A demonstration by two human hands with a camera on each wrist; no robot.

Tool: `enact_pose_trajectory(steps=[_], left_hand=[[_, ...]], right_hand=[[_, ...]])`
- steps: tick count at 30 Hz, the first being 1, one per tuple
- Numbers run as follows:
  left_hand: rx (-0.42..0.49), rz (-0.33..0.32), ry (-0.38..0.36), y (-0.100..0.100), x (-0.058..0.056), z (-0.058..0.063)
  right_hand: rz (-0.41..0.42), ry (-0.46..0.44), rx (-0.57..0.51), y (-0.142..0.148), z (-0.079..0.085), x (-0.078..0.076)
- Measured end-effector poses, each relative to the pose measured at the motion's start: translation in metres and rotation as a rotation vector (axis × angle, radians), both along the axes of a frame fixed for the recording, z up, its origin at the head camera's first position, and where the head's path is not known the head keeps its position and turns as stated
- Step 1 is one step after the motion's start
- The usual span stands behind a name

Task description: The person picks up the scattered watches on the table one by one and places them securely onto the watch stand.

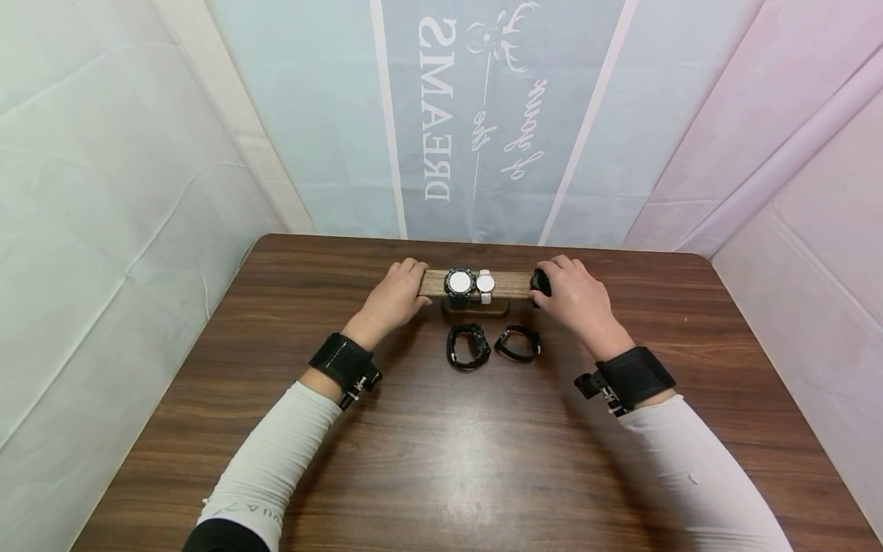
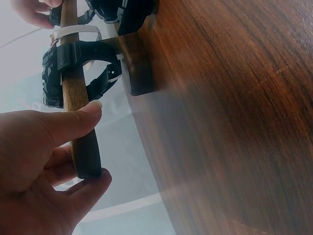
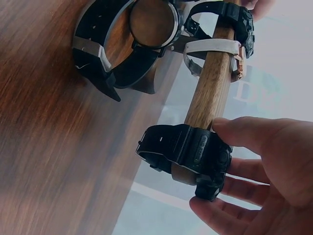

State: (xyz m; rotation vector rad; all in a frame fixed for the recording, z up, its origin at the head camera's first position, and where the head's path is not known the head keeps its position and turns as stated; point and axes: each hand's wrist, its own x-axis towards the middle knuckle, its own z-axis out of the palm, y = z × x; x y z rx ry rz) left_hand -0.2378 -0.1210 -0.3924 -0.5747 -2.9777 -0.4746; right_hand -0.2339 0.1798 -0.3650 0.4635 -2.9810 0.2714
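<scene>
A wooden watch stand (image 1: 510,285) has a horizontal bar above a small base. My left hand (image 1: 395,295) grips the bar's left end, its thumb on the near side and fingers curled round beyond. At the other end, my right hand (image 1: 576,295) pinches a black watch (image 3: 200,154) looped round the bar; thumb and fingers lie against its case. Between the hands, a large dark watch (image 1: 458,282) and a white-strapped watch (image 1: 486,284) also hang on the bar, faces outward.
Two black-strapped watches, one at left (image 1: 469,346) and one at right (image 1: 519,343), stand looped on the brown wooden table (image 1: 441,460) in front of the stand. A pale printed curtain (image 1: 345,115) hangs behind the table's far edge, with white sheets on both sides.
</scene>
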Motion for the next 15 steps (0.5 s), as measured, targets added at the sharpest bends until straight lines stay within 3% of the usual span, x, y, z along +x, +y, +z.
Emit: enact_pose_trajectory(steps=[15], left_hand=[[-0.006,0.005,0.003,0.0008,0.0007,-0.0005]], right_hand=[[0.025,0.028,0.017,-0.0071,-0.0001,0.0004]])
